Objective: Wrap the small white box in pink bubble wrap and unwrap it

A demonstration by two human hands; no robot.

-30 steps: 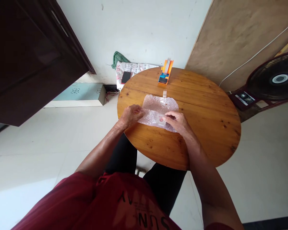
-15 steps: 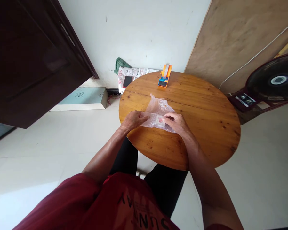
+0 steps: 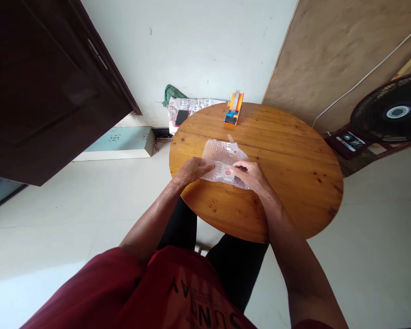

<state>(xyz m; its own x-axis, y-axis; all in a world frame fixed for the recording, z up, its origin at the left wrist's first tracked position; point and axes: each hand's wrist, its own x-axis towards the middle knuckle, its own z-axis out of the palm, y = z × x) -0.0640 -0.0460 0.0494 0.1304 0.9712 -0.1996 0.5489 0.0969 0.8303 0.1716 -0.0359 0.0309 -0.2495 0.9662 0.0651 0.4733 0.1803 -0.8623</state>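
Observation:
A sheet of clear bubble wrap (image 3: 220,150) lies on the round wooden table, its near part folded over a small flat white item (image 3: 228,172) with a red mark. What that item is, I cannot make out. My left hand (image 3: 192,170) grips the left end of the fold, thumb on top and the other fingers mostly hidden. At the right end, my right hand (image 3: 250,174) pinches the wrap beside the red mark, thumb and forefinger close together. Beyond the wrap stands an orange and blue tape dispenser (image 3: 234,108) with a roll of tape, out of reach of both hands' fingers.
The wooden table (image 3: 294,178) has a curved edge close to my body. Behind it on the left, a phone (image 3: 181,118) rests on a printed white bag (image 3: 173,107). A fan (image 3: 395,111) stands at right, a long box (image 3: 119,141) on the floor at left.
The far left part of the bubble wrap has spread out flatter and wider to the left. Both hands stay in nearly the same place on the fold.

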